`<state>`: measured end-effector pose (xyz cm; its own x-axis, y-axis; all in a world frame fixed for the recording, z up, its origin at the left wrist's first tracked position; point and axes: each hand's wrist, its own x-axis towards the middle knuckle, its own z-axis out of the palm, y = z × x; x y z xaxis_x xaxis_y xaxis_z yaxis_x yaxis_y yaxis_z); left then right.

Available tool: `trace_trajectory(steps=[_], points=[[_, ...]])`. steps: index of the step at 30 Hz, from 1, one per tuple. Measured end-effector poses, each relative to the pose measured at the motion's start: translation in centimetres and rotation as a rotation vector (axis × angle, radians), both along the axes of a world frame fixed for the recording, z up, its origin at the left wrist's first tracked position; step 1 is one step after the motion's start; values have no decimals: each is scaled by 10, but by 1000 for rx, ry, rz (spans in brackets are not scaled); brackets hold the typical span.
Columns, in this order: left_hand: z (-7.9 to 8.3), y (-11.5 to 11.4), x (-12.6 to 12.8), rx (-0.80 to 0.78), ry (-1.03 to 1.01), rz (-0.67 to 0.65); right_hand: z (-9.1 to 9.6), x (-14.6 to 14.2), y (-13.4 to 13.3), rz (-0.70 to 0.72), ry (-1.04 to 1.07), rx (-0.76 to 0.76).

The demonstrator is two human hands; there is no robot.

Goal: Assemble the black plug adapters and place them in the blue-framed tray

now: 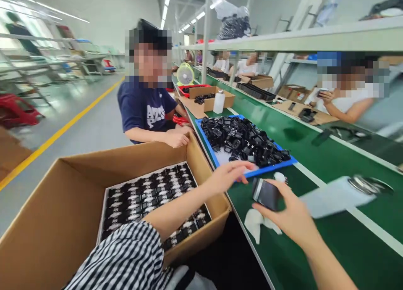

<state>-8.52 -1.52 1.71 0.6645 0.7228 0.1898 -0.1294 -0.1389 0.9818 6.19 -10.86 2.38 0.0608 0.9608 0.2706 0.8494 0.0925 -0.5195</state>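
My right hand point(291, 212) grips a small black boxy plastic part point(265, 194) between thumb and fingers, above the green work surface point(317, 248). With fingers stretched out and nothing visibly in them, my left hand point(228, 174) reaches across the near edge of a blue tray point(275, 167). Heaped in that tray are many shiny black plastic parts point(239, 138). A crumpled white cloth point(254, 223) lies just below the held part. Under my left forearm stands an open cardboard box point(83, 172) with rows of black parts point(151, 193) set in a white divider.
A white bottle with a metal top point(340, 195) is at the right. Beyond the tray stand a white bottle point(219, 101) and a small carton point(228, 97). A co-worker in dark blue point(138, 109) sits across the box, a hand at its rim. A shelf point(315, 40) runs overhead.
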Motion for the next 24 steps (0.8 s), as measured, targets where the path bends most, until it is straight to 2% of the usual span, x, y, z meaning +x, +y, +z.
trace_trajectory(steps=[5, 11, 13, 18, 21, 24], points=[[11, 0, -16, -89, 10, -11, 5, -23, 13, 91, 135, -7], [3, -7, -14, -75, -66, -66, 7, -27, 7, 75, 103, 38], [-1, -11, -12, -59, -122, -29, 5, -31, 4, 90, 79, 60], [-11, -20, -9, -35, -226, 71, -14, -34, -4, 96, -75, 192], [-16, -18, -9, -42, -142, 48, -29, -24, 0, 77, -272, 274], [-24, -13, -8, -97, 1, -46, -38, -14, 7, -21, -434, 335]])
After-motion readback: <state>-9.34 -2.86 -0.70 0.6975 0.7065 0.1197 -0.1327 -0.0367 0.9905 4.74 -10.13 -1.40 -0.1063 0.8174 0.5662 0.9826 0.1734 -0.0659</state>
